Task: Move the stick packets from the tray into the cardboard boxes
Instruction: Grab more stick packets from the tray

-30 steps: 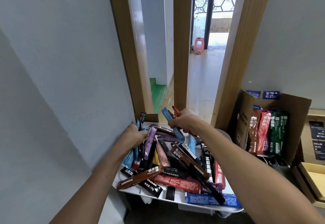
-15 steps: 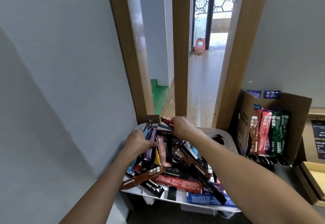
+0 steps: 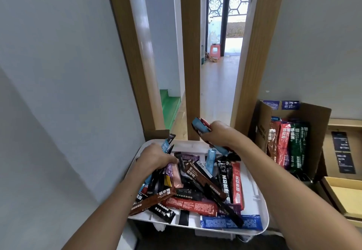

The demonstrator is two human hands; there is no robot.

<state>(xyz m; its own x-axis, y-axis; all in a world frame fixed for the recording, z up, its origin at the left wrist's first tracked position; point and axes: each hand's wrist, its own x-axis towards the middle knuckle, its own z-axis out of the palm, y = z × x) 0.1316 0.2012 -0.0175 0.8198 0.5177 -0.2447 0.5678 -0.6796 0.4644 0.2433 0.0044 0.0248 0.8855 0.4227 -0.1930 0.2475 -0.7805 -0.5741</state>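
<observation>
**Stick packets (image 3: 195,191) gathered from the tray (image 3: 262,206), both hands occupied**

A blue packet (image 3: 199,127), with a darker one against it, is clamped in the right hand (image 3: 217,134) above the tray's far edge. Several more are gripped in the curled left hand (image 3: 156,156) at the far-left corner. Most are heaped in the white tray, and others are stood upright in the cardboard box (image 3: 317,124) to the right. They are judged light, limp and slick-skinned, so they are best pinched mid-length, a few together, lest one slide free.

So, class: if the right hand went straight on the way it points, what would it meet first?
Probably the middle wooden post, just beyond the tray's far rim; the packets the right hand grips would touch first. Depth is unclear.
</observation>
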